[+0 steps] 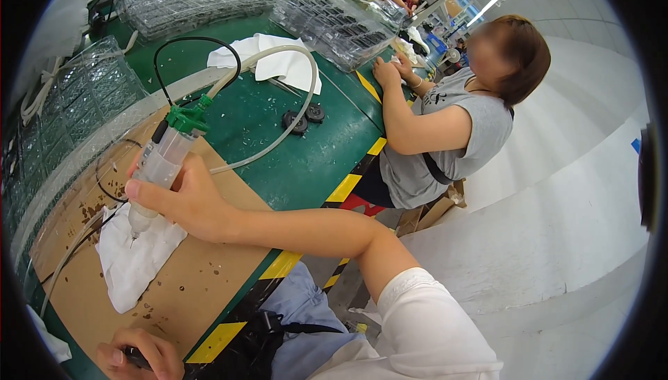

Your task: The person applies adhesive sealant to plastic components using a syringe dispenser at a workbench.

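Our right hand [191,199]: grip around translucent, green-capped plastic syringe [163,157], above crumpled white cloth [142,258]. Our left hand [142,352]: grip holding small black piece [137,358], near green bench's [299,171] front edge.

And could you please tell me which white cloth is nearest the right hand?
The white cloth on the brown cardboard, beneath the tip of the syringe in the right hand; the rear cloth lies farther off on the green tabletop.
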